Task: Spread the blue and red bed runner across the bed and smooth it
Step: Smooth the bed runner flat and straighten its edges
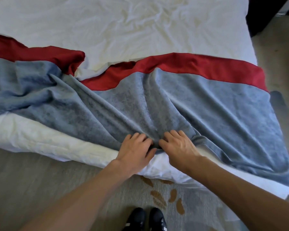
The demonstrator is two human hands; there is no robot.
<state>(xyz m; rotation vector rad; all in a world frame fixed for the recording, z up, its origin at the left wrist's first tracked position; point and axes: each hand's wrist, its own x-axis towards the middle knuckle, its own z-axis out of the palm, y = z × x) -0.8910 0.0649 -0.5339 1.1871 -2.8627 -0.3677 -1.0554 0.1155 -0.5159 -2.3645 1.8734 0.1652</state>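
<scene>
The bed runner [198, 105], blue-grey with a red band along its far side, lies crumpled across the near end of the white bed [140, 27]. Deep folds fan out from its near edge, and the red band is bunched at the left. My left hand [135, 147] and my right hand [177, 144] sit side by side at that near edge, by the mattress rim. Both pinch the blue cloth, with fingers curled into the folds. The runner's right end hangs over the bed's corner.
The white sheet is wrinkled and faintly stained. Light carpet [32, 180] with brown leaf shapes lies below the mattress edge, and my black shoes [145, 219] stand close to the bed. A dark piece of furniture [264, 14] stands at the far right corner.
</scene>
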